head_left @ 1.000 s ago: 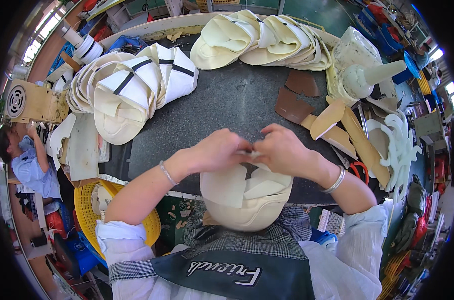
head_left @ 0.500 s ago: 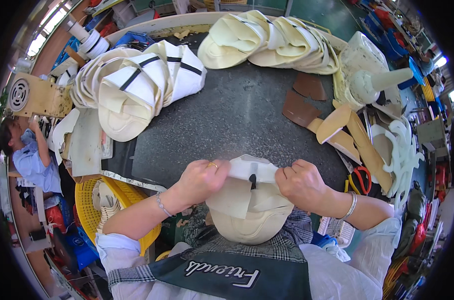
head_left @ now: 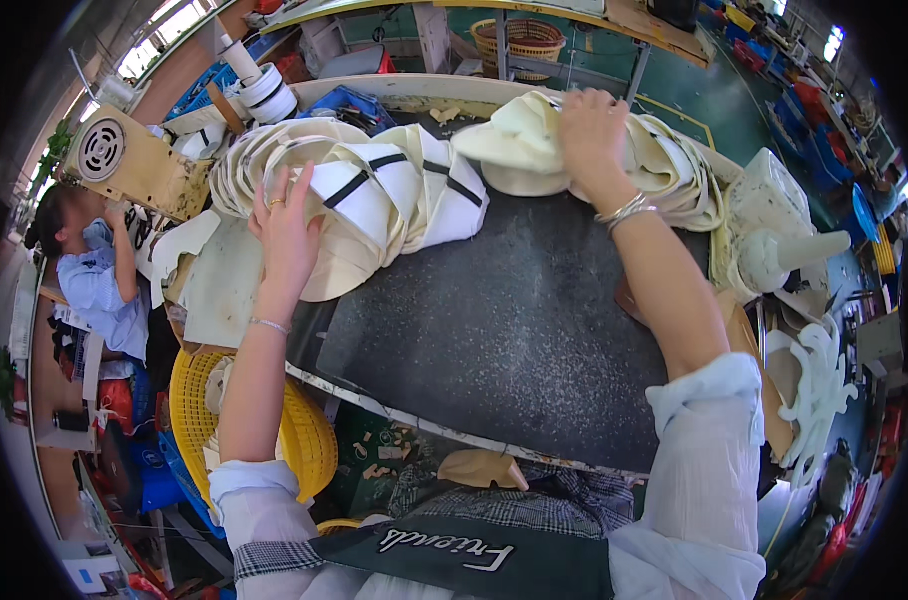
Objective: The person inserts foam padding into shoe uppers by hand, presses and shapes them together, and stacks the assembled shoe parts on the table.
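My left hand [head_left: 286, 232] lies flat, fingers spread, on the stack of cream pieces with black stripes [head_left: 374, 195]. My right hand [head_left: 592, 128] presses down, fingers curled, on the plain cream pile [head_left: 534, 150] beyond the dark table [head_left: 494, 330].

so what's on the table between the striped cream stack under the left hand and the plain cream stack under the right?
Head view: nothing separate. The striped stack under the left hand fans right until it meets the plain stack under the right hand; bare dark tabletop lies just below.
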A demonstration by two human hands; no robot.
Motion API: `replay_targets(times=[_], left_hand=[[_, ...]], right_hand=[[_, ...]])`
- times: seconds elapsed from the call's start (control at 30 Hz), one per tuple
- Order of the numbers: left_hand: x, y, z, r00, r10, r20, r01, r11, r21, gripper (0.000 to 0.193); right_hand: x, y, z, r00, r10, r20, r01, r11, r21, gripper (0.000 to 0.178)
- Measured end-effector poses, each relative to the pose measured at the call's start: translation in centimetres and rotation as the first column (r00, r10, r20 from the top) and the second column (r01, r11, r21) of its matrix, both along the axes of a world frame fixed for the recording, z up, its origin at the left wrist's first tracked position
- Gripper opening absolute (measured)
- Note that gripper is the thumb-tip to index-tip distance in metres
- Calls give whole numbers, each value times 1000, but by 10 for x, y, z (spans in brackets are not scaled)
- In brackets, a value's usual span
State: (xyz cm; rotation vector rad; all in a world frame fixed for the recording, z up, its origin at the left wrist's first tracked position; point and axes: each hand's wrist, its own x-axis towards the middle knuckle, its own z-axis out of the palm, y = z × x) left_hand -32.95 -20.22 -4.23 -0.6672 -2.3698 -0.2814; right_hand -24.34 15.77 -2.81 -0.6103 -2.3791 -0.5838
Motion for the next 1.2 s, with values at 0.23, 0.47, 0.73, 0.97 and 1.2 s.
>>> replay_targets(times=[0.23,0.47,0.73,0.97,1.2], left_hand=[[-19,-50,17,979,-145,-142,185,926,329,36],[115,-12,85,911,-413,2,340,752,565,19],[164,66,-8,405,-690,600,312,721,619,42],[207,127,13,210,-862,462,607,485,630,64],[242,160,25,-385,-851,356,-24,395,918,33]], right_hand=[[-3,-162,-37,596,797,99,-746,595,-299,43],[46,-138,-38,570,718,-398,-799,374,-471,39],[267,-1,6,919,395,-20,-304,675,-673,35],[322,5,0,944,-91,-318,-276,313,-909,14],[315,-67,23,872,-62,-485,-479,-315,-820,13]])
